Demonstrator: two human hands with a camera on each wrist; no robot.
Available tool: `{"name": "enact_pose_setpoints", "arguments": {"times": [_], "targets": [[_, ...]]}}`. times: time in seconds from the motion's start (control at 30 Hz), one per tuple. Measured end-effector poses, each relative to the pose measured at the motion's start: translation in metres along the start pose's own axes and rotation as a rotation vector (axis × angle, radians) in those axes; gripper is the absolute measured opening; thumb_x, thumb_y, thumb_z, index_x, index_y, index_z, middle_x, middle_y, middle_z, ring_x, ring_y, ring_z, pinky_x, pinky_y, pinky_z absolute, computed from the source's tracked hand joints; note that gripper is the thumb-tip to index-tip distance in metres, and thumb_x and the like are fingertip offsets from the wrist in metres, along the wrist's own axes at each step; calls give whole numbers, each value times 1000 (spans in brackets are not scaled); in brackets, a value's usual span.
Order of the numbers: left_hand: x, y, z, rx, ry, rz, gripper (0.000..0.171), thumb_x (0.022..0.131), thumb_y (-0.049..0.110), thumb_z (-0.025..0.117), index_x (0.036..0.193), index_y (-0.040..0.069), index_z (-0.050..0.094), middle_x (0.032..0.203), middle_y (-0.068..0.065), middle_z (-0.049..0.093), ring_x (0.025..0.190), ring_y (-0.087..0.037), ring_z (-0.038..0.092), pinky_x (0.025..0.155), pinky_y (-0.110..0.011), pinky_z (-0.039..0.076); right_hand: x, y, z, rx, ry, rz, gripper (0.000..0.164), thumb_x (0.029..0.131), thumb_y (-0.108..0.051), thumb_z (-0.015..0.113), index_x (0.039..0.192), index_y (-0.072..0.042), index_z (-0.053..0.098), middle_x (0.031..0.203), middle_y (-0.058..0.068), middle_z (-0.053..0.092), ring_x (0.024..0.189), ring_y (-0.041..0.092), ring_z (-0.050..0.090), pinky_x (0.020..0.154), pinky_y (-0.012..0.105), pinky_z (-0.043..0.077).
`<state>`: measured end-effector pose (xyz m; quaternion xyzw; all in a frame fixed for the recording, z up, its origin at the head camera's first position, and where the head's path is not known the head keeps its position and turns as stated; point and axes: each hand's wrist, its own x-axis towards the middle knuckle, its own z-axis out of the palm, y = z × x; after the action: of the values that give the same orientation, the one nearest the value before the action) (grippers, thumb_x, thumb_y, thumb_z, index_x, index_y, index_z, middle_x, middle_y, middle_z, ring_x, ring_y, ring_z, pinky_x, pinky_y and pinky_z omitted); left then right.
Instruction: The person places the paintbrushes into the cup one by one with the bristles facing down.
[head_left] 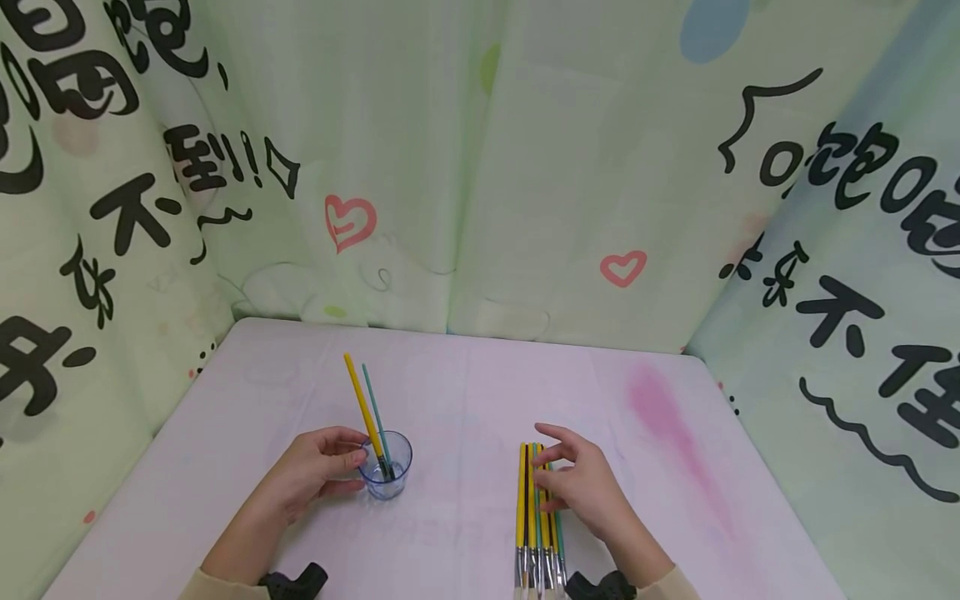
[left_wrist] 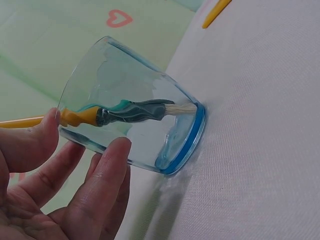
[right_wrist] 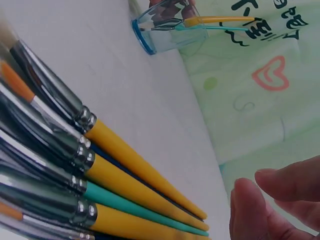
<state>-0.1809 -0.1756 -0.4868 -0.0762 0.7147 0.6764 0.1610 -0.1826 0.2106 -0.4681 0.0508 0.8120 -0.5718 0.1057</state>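
Observation:
My left hand point(head_left: 311, 471) grips a clear, blue-tinted cup point(head_left: 403, 462) by its near side, thumb at the rim and fingers along the wall. Inside lean a yellow-handled paintbrush point(head_left: 362, 402) and a thinner teal paintbrush point(head_left: 374, 398), bristles down; the left wrist view shows pale bristles near the cup's thick blue base. On the right, my right hand point(head_left: 592, 483) hovers over the upper handles of a row of paintbrushes point(head_left: 531, 529), fingers loosely bent and spread. In the right wrist view its thumb and forefinger point(right_wrist: 287, 177) hold nothing, just past the handle ends.
The row mixes yellow, teal and dark handles, metal ferrules toward me. A white tablecloth point(head_left: 465, 400) with a pink smear point(head_left: 667, 417) covers the table. Pale green curtains point(head_left: 420, 125) with black lettering and hearts enclose the far and side edges.

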Motion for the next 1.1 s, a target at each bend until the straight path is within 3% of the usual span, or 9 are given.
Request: {"name": "enact_pose_setpoints", "arguments": {"times": [0.17,0.43,0.6,0.77,1.1], "targets": [[0,1,1,4,6,0,36,101,5,73,135,-6,64,117,-16,70,97,-19,75,84,-42,70,-1,6,-6,-89,66,32,68,90,2,78,152,-16,60,105,14,72,69,26,70,52,37,64],[-1,3,1,8,9,0,36,101,6,74,134,-5,65,116,-16,70,97,-20,75,84,-41,70,-1,13,-13,-196,119,68,69,87,5,78,151,-11,60,98,12,69,63,24,64,51,37,64],[-1,3,1,9,5,-4,35,101,5,73,134,-6,65,117,-18,70,99,-21,75,85,-41,70,2,18,-15,-259,115,92,68,85,6,79,149,-9,60,92,9,68,63,21,61,50,35,61],[-2,3,2,-1,6,-12,35,101,4,73,134,-6,65,118,-18,70,99,-22,76,85,-41,70,4,22,-13,-320,115,112,67,83,4,81,146,-8,62,85,7,67,54,19,58,47,30,57],[-2,3,1,5,6,-11,36,101,5,74,135,-5,65,117,-18,70,98,-21,75,85,-42,70,7,27,-9,-425,98,100,63,82,1,84,141,-3,64,77,4,64,47,16,56,45,25,51]]}}
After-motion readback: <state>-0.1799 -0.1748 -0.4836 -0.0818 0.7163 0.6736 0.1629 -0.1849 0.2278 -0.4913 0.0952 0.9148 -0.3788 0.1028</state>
